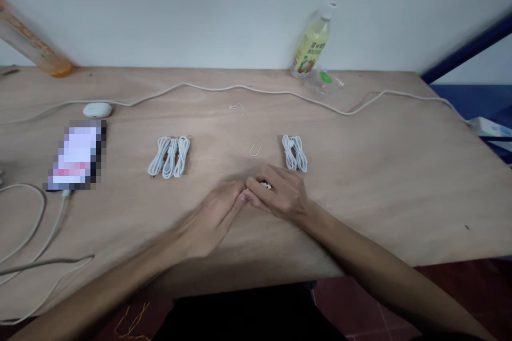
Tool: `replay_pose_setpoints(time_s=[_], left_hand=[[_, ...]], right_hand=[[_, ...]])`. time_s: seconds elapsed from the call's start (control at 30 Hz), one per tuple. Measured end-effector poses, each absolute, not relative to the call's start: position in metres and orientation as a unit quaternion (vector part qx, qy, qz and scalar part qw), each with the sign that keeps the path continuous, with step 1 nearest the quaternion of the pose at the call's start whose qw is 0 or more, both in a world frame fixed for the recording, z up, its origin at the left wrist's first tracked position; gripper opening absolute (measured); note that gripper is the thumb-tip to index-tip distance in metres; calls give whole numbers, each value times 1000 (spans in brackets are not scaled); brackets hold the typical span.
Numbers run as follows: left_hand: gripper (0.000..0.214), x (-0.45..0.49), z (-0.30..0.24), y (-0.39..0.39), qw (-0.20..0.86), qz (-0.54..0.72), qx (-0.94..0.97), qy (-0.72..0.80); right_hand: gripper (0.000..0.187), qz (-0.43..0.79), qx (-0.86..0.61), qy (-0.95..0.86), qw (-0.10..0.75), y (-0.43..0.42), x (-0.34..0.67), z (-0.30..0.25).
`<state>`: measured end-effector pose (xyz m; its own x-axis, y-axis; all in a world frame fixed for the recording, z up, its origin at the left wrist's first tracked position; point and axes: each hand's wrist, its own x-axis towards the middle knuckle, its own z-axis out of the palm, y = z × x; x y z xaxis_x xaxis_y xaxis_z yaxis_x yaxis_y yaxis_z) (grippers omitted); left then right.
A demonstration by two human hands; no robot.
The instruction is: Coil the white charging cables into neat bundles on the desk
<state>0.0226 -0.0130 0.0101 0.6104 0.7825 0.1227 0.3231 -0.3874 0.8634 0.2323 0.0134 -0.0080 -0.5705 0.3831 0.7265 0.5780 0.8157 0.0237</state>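
Observation:
My left hand [216, 213] and my right hand [278, 192] meet just above the table, fingertips touching. Between the curled fingers of my right hand shows a small white and metal end of a USB cable [266, 185]; the rest of it is hidden. The left fingers are pinched together against the right ones, and what they hold is covered. A bent white twist tie [255, 150] lies just beyond the hands. To the right of it are coiled white cables [295, 153], and three more coiled white cables [169, 157] lie side by side on the left.
On the wooden table [380, 170] are a phone [76, 154] on a charging cable, a white earbud case [97, 110] and small white scraps [236, 107]. A long white cord [240, 87] crosses the back, near a yellow-green bottle [312, 45] and clear plastic wrapper [325, 81].

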Motion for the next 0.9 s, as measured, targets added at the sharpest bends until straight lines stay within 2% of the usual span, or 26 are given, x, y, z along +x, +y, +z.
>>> replay_pose_setpoints(time_s=[0.17,0.57,0.7,0.9], left_hand=[[33,25,16,-14,466,253,778,337],[29,21,11,-12,397,246,828,311],[27,20,6,-13,314,225,859,336],[39,23,-4,-12,199,217,886,359]], right_hand=[[44,-146,-254,-885,363,14,234,-9],[52,-95,-259,-877,393,14,227,-8],[52,-86,-284,-871,392,15,226,-8],[56,-86,-307,-863,392,15,223,-10]])
